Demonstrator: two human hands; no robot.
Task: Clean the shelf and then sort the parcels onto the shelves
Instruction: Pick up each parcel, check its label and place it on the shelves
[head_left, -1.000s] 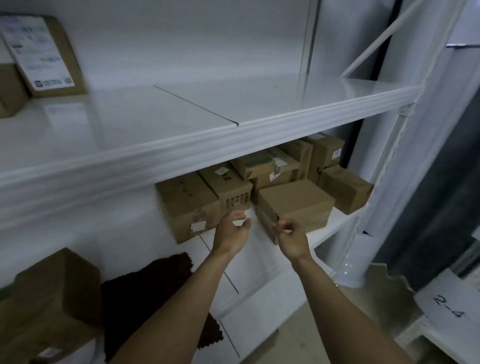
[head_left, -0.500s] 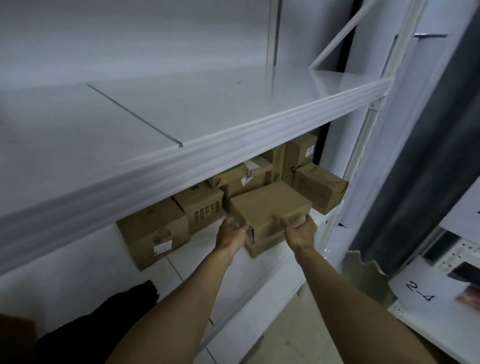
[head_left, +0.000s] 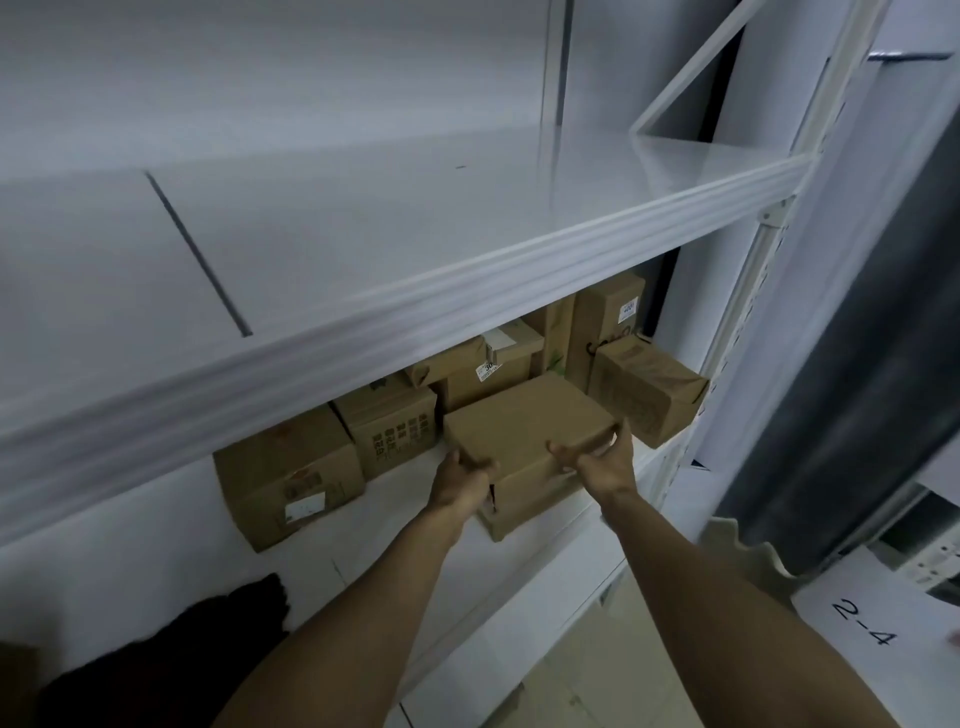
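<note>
A brown cardboard parcel (head_left: 524, 426) lies at the front of the white lower shelf (head_left: 405, 499), and I hold it from both sides. My left hand (head_left: 460, 480) grips its near left corner. My right hand (head_left: 602, 460) curls over its right front edge, fingers on top. Several other brown parcels, among them one with a white label (head_left: 288, 470), stand behind and beside it under the upper shelf (head_left: 395, 218), which carries nothing in this view.
A dark cloth (head_left: 171, 660) lies on the lower shelf at the bottom left. The shelf's white upright post (head_left: 748, 322) rises on the right. A board marked 2-4 (head_left: 865, 629) is at the lower right, above a tiled floor.
Both hands reached forward and took hold of the front parcel. The view swung right, so the parcels at the upper left and most of the dark cloth left the frame.
</note>
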